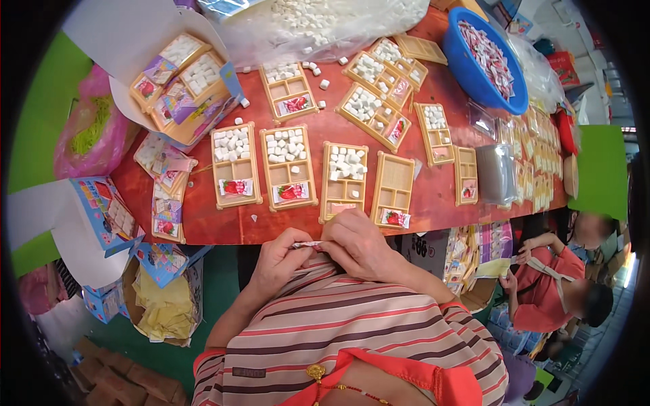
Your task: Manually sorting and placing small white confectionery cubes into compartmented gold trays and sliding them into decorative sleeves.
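My left hand (276, 260) pinches one end of a small pink-and-white wrapped packet (307, 245) just off the table's front edge. The fingers of my right hand (359, 245) are closed at its other end and hide part of it. Beyond my hands, a tan compartment tray (343, 177) holds white marshmallow-like pieces. To its right, another tray (393, 196) has a bare large section and a strawberry-printed packet (395, 218) in a lower one. Two filled trays (290, 154) (233, 145) with similar packets stand to the left.
A blue basin (455, 42) of wrapped packets stands at the back right. A clear bag (318, 30) of white pieces lies at the back. An open box (125, 61) with filled trays sits back left. Stacked clear lids (496, 172) are at right, near other people (552, 284).
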A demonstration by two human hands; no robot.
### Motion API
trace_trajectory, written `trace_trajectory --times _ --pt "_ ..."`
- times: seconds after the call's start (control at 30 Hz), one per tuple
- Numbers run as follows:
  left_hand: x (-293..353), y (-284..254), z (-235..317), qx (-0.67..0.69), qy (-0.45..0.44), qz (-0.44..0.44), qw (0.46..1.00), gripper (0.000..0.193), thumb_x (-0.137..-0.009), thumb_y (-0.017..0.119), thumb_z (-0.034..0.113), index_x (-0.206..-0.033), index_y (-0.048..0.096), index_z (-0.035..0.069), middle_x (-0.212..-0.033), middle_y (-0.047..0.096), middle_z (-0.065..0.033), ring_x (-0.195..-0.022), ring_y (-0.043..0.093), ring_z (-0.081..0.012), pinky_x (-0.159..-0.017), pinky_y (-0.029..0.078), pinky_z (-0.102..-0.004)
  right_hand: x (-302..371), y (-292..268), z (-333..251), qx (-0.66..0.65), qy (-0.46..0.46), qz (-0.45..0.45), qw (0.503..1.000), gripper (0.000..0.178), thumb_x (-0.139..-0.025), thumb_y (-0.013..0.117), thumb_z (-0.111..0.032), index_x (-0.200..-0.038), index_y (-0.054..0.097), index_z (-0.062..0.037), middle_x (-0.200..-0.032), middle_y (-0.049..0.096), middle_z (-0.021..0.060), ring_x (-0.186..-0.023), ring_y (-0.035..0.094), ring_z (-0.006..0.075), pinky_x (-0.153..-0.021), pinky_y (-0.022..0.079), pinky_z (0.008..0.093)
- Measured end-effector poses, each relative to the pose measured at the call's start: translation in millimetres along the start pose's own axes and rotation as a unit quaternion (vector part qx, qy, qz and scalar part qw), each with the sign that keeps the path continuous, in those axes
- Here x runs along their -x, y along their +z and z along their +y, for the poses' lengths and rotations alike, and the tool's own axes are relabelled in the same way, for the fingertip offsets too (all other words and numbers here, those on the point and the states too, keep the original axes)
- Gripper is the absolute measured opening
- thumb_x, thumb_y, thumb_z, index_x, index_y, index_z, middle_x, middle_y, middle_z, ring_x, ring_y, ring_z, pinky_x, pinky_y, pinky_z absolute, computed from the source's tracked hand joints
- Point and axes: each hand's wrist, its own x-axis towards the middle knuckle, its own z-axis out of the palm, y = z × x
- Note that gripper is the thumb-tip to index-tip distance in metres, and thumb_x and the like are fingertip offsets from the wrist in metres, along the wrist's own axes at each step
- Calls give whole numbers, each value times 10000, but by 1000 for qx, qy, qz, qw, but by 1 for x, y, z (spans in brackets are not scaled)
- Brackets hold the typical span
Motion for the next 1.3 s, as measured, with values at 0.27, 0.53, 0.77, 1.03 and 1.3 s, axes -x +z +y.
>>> trace_trajectory --times 0.27,0.53,0.77,1.03,1.3 --pt "-10 12 0 27 -10 -12 1000 159 -950 517 97 -1065 580 6 -828 641 -55 -703 573 -80 -647 471 -226 31 -22 19 -8 90 95 991 73 -806 638 -38 -847 580 -21 -828 581 102 -802 564 294 -748 414 379" --pt "-15 11 1 28 -3 -9 1000 186 -978 460 65 -1121 556 -5 -931 650 -84 -749 574 -86 -652 445 -196 25 -19 36 84 117 101 984 75 -798 649 -57 -845 594 -41 -865 574 83 -829 560 262 -797 388 369" --pt "-15 11 2 22 -10 -1 1000 190 -977 462 70 -1125 557 -2 -949 655 -87 -758 579 -85 -645 443 -199 19 -12 35 224 103 106 963 83 -800 656 -62 -861 599 -62 -898 569 66 -833 553 244 -845 359 393" --pt "-34 30 20 -282 275 -10 919 227 -877 552 3 -1099 596 -9 -1165 595 -175 -1029 605 -297 -896 482 -347 22 -34 25 223 88 133 962 167 -785 684 -71 -931 614 -28 -948 578 92 -837 553 254 -837 380 392" --pt "-45 45 16 -329 336 -12 882 282 -798 599 -47 -1078 601 -9 -1225 554 -192 -1106 556 -362 -928 466 -399 32 -127 -59 -95 -287 379 875 302 -839 676 -138 -1098 558 -36 -1036 561 111 -950 549 242 -804 480 370"
